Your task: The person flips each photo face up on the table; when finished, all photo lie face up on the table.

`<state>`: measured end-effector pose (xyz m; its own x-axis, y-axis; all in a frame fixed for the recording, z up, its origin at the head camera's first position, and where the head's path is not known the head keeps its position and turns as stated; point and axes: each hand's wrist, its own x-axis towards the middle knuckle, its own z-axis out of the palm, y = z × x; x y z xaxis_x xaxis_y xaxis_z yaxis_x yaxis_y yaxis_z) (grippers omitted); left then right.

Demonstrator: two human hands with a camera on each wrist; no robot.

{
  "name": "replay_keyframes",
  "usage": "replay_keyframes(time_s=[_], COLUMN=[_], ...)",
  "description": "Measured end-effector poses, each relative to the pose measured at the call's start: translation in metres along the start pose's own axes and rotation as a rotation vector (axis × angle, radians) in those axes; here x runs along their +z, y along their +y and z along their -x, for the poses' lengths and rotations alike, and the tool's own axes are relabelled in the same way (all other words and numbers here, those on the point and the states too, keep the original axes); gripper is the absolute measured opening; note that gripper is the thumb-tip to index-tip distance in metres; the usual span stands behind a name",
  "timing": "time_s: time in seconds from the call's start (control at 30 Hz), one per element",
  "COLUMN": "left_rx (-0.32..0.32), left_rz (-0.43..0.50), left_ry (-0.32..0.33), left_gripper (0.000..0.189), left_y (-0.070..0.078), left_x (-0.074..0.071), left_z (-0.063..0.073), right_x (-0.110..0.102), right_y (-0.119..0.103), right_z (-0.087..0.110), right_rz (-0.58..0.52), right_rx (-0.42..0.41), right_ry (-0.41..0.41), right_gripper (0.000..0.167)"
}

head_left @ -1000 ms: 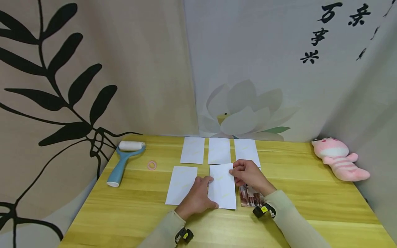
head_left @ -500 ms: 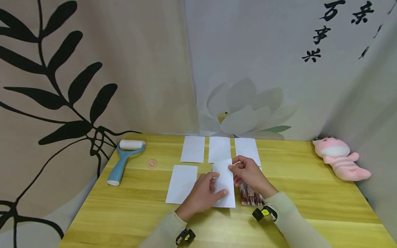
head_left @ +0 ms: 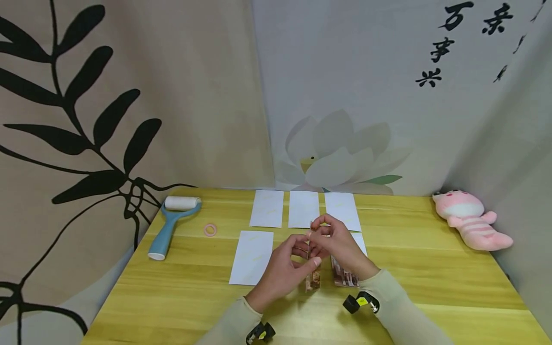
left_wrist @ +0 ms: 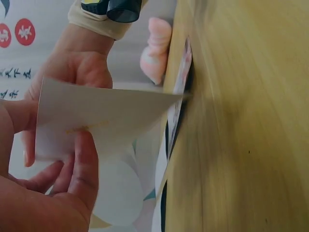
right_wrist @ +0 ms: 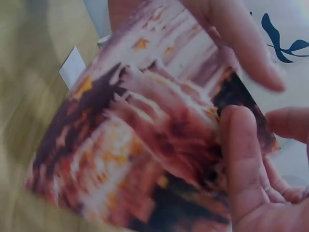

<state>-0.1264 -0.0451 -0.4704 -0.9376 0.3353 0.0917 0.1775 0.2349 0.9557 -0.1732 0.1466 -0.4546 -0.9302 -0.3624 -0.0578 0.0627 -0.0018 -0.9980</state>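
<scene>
Two wrist cameras [head_left: 361,302] sit at the ends of pale sleeves [head_left: 403,311], nearest the viewer. Beyond them both hands are engaged with one photo [right_wrist: 149,125], held clear of the table [head_left: 453,278] between them, on edge and nearly edge-on to the head camera. The left hand [head_left: 282,268] holds it with bent fingers, a tip against the white back, which bears faint yellow marking. The right hand [head_left: 340,249] pinches it near its upper edge, with one digit laid on the picture side. That side shows reddish, orange and dark tones; its subject is blurred.

A second photo [head_left: 343,273] lies picture side up, partly under the right hand and wrist. A white area adjoins it beyond; whether this is a separate sheet cannot be told.

Left of the left hand, a white card [head_left: 251,257] lies flat. Further left is a pink ring [head_left: 205,230], then a roller [head_left: 166,235] with blue handle and white roll, near the table's left edge.

Three far cards [head_left: 266,209], also white, lie in a row, apart from one another. A pink toy [head_left: 472,223] lies at the right. Behind stands a printed backdrop [head_left: 207,96] with dark leaves, a lotus and black characters.
</scene>
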Motion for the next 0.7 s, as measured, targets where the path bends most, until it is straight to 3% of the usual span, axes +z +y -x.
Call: replay_keyframes(time_s=[0.23,0.43,0.7], left_rx=[-0.015,-0.048,-0.065], left_rz=[-0.004,0.007,0.028], left_ry=[0.052,0.071,0.116], left_gripper=[0.038,0.038,0.035], left_y=[-0.003,-0.009,-0.019], left_x=[-0.004,-0.008,-0.018], left_z=[0.001,0.001,-0.002], right_x=[0.009,0.003,-0.015], right_y=[-0.002,0.0,0.007], right_z=[-0.001,0.003,0.009], right_rz=[0.011,0.09,0.222], right_rx=[-0.015,-0.026,-0.034], right_ry=[0.011,0.05,0.176], right_gripper=[0.034,0.029,0.023])
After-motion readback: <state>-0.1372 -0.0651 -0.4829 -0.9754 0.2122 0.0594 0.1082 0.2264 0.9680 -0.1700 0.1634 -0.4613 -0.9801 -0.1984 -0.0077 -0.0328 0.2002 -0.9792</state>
